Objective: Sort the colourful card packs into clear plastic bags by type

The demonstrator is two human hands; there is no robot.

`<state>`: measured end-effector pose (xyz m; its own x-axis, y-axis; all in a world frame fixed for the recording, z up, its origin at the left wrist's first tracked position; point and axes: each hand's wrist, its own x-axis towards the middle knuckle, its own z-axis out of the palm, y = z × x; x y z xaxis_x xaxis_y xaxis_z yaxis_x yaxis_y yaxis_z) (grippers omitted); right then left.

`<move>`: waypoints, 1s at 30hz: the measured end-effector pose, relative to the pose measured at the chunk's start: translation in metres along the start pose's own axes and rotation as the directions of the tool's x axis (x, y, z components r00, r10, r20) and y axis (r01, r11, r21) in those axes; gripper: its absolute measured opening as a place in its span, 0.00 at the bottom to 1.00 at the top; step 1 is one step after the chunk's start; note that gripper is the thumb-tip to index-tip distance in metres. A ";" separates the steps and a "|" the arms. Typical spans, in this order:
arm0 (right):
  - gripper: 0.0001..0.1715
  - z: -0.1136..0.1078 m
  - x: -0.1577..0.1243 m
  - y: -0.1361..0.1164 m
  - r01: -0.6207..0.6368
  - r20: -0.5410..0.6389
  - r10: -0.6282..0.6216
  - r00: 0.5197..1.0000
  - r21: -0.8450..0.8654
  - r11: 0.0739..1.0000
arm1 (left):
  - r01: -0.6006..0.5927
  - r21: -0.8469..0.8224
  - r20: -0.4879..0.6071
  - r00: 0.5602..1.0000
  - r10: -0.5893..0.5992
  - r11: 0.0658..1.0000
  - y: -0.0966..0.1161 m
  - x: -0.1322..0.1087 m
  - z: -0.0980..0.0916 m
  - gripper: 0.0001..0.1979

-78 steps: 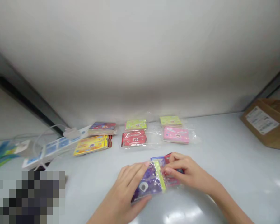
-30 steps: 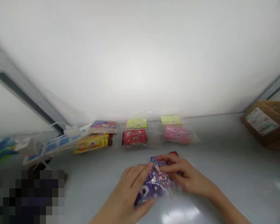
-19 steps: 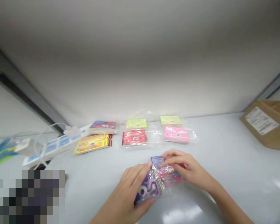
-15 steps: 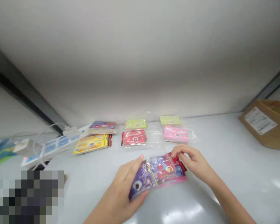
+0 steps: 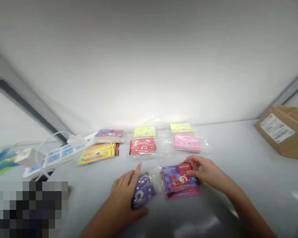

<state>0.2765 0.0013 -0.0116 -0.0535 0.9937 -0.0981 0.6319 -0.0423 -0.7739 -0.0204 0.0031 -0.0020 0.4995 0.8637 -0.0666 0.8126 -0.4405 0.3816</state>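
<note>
My left hand (image 5: 121,195) is closed around the left side of a purple printed packet (image 5: 144,190) in clear plastic, thumb below and index finger above. To its right lies a small stack of flat printed packets, with a blue-and-red packet (image 5: 173,178) on top and a pink one (image 5: 182,193) showing underneath. My right hand (image 5: 203,168) grips the upper right edge of this stack between curled fingers and thumb; its fingertips are partly hidden. Clear film (image 5: 157,173) spans the gap between the purple packet and the stack.
Behind my hands lie bagged packets: red (image 5: 142,146), pink (image 5: 187,142) and two yellow-green piles (image 5: 144,132). Yellow packets (image 5: 96,153) and a blue-red pile (image 5: 109,134) sit left, near a power strip (image 5: 62,152) with cables. A cardboard box (image 5: 285,132) stands right.
My left hand has moved left with the purple packet, opening a gap to the stack. The blue-and-red packet now shows uncovered, and my right thumb has come over its right side.
</note>
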 end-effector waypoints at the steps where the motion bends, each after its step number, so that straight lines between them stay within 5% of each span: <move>1: 0.12 0.000 0.000 0.001 -0.014 -0.007 0.014 1.000 0.019 1.000 | 0.012 -0.001 0.017 1.000 -0.012 1.000 -0.001 0.000 0.000 0.51; 6: 0.20 -0.005 0.002 0.009 -0.062 -0.090 0.069 0.994 0.079 0.995 | -0.034 -0.023 0.019 0.999 0.034 0.999 -0.002 0.000 -0.002 0.49; 12: 0.20 -0.020 -0.004 0.006 -0.039 -0.094 0.092 0.991 0.452 0.891 | -0.076 -0.033 -0.017 0.997 0.076 0.997 0.001 -0.002 -0.008 0.48; 18: 0.20 -0.030 -0.007 0.005 0.079 -0.377 0.234 0.896 0.654 0.753 | -0.087 -0.032 -0.050 0.995 0.086 0.996 0.001 0.000 -0.004 0.50; 22: 0.20 -0.023 -0.008 -0.001 0.061 -0.265 0.218 0.939 0.752 0.656 | -0.102 -0.039 -0.063 0.993 0.100 0.994 0.001 0.000 -0.001 0.50; 30: 0.18 -0.009 -0.008 -0.016 -0.058 -0.100 0.164 0.981 0.658 0.751 | -0.144 -0.013 -0.133 0.981 0.141 0.990 0.002 0.002 0.001 0.49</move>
<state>0.2735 -0.0047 0.0066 0.1287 0.9786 -0.1605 -0.0309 -0.1578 -0.9870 -0.0173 0.0031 -0.0026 0.5645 0.8179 0.1113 0.7282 -0.5569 0.3994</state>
